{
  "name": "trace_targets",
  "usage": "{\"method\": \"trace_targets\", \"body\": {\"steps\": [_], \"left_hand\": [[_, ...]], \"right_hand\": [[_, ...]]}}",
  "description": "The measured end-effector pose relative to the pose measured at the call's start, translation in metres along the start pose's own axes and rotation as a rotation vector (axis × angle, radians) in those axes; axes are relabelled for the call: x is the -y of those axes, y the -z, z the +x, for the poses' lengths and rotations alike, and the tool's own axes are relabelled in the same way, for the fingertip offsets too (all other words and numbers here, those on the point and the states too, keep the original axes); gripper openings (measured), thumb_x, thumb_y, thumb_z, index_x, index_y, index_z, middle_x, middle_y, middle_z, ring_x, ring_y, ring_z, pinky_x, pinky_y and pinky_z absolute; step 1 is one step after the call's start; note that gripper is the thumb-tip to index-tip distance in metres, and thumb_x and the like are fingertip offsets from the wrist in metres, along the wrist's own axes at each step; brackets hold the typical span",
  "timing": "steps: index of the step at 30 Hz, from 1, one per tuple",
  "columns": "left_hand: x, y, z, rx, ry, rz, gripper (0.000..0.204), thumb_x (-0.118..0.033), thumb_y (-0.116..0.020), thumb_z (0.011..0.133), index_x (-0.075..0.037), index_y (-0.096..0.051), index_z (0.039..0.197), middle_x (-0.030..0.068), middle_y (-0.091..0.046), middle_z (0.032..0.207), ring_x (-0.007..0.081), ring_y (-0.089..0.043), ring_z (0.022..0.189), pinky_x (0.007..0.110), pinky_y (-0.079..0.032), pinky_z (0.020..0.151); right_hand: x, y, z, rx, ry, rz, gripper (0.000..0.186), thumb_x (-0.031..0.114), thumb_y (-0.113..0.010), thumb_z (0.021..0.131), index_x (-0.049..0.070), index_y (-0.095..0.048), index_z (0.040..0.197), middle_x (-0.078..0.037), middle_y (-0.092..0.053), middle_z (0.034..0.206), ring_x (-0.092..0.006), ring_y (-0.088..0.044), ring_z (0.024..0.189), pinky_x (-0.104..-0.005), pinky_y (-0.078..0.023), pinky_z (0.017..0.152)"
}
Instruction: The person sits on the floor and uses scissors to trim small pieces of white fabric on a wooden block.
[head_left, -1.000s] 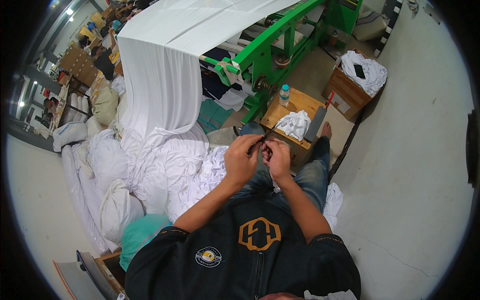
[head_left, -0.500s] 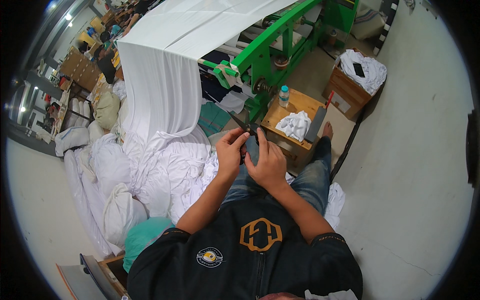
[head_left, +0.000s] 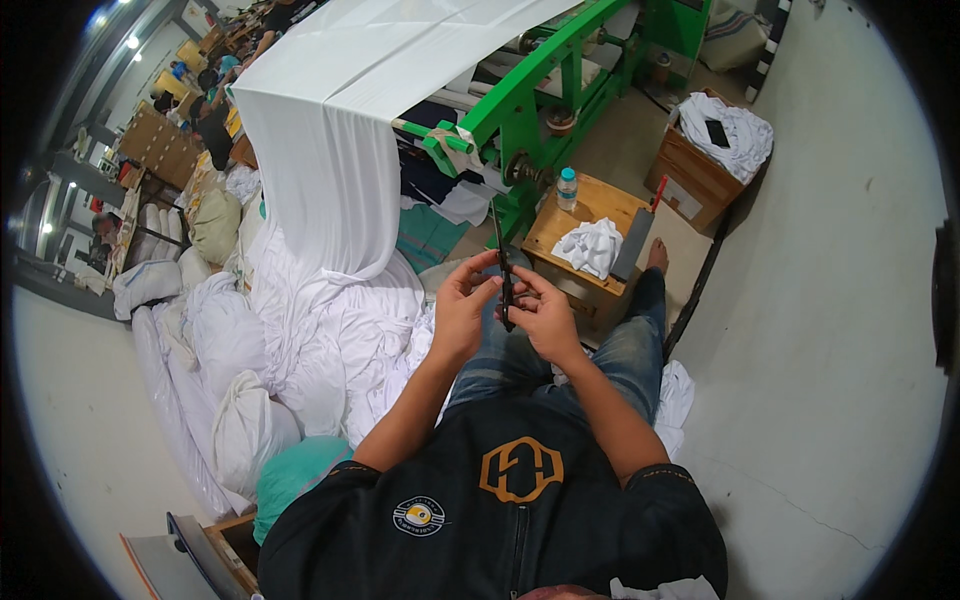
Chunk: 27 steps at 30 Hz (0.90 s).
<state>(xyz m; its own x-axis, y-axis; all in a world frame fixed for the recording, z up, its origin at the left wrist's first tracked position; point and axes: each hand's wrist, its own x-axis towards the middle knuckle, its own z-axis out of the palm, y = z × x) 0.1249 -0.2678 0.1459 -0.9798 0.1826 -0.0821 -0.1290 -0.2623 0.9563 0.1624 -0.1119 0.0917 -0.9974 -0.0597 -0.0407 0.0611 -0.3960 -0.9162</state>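
Black scissors [head_left: 505,290] stand between my two hands above my jeans-clad legs, blades pointing forward. My left hand [head_left: 465,305] grips the scissors from the left with thumb and fingers. My right hand [head_left: 545,320] pinches them from the right, lower down near the handles. Just beyond lies a low wooden table [head_left: 545,225] bearing a water bottle [head_left: 566,190], a crumpled white cloth [head_left: 590,248] and a dark grey bar [head_left: 630,245].
A green machine frame [head_left: 515,80] carries a white fabric sheet [head_left: 320,160] draping into heaped cloth [head_left: 320,340] on my left. A cardboard box [head_left: 685,175] holds white cloth and a phone. A wall [head_left: 830,350] borders my right. Other people [head_left: 210,130] are in the far background.
The scissors have turned more upright, blades now pointing forward rather than angled. Both hands have shifted their grip; my right hand's fingers have moved from stretched upward to curled around the scissors.
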Motion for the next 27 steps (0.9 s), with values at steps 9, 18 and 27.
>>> {"method": "trace_targets", "body": {"steps": [9,18,27], "left_hand": [[-0.015,-0.004,-0.003,-0.036,-0.104,0.253,0.038,-0.001,-0.073,0.097,0.000,-0.070,0.135,0.0078,-0.075,0.120,0.0120,-0.066,0.102,0.028,-0.054,0.088],[-0.013,-0.004,-0.003,-0.020,-0.126,0.243,0.044,-0.002,-0.075,0.096,-0.001,-0.069,0.139,0.0064,-0.072,0.122,0.0123,-0.066,0.105,0.028,-0.055,0.090],[-0.005,-0.008,-0.006,-0.167,0.081,-0.141,0.035,-0.001,-0.077,0.096,0.004,-0.068,0.129,0.0094,-0.070,0.121,0.0149,-0.071,0.101,0.026,-0.058,0.080]], "right_hand": [[0.021,-0.003,-0.002,0.072,-0.017,0.150,0.075,0.001,-0.080,0.091,-0.008,-0.045,0.157,-0.006,-0.060,0.116,-0.0139,-0.069,0.104,-0.0262,-0.056,0.090],[0.018,-0.006,-0.004,0.001,0.172,-0.243,0.085,0.002,-0.078,0.089,0.005,-0.040,0.165,-0.009,-0.068,0.112,-0.0157,-0.070,0.099,-0.0313,-0.056,0.093],[0.037,-0.014,-0.009,-0.086,0.588,-1.008,0.078,0.015,-0.075,0.086,0.008,-0.051,0.160,-0.017,-0.068,0.117,-0.0346,-0.065,0.110,-0.0433,-0.050,0.097]]}}
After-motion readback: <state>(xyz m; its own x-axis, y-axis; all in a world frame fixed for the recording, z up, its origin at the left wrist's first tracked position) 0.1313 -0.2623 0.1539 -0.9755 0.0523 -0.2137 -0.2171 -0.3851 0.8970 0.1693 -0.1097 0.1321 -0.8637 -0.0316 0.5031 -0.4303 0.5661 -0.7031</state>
